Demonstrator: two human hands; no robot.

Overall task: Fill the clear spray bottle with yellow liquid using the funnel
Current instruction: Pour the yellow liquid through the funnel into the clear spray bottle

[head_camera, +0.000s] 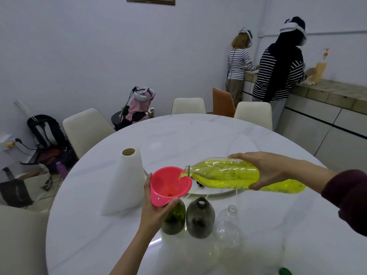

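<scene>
Pouring step under way; right hand (266, 169) grasps the tipped yellow bottle (228, 174), its mouth over the pink funnel (169, 184); left hand (156, 207) grips the funnel seated on a green-tinted bottle (174, 219) near the tabletop's front edge; next, judged: hold the tilt steady and watch the level; a dark bottle (200, 219) and a clear bottle (228, 225) crowd alongside; a paper roll (125, 181) stands left.

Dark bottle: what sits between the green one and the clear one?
In the head view, the dark bottle stands between the green bottle and the clear bottle.
</scene>
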